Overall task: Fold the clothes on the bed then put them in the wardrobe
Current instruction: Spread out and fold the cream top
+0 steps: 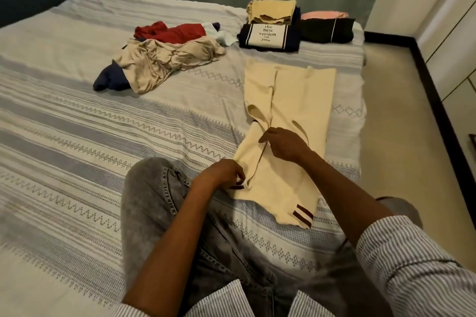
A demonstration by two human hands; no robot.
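- Head view: the cream garment lay right of centre on the bed, its long axis running away from the sitter.
- The left hand pinched its near left striped cuff.
- The right hand, farther up, pinched a fold mid-length.

Striped shirt sleeves – rolled up; grey washed jeans

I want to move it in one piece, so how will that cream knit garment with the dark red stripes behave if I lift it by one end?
The cream knit garment with dark red stripes would probably droop and unfold, since it lies limp and flat on the striped bedspread. It looks light: the right hand pinches a fold easily. It is unlikely to slide off.
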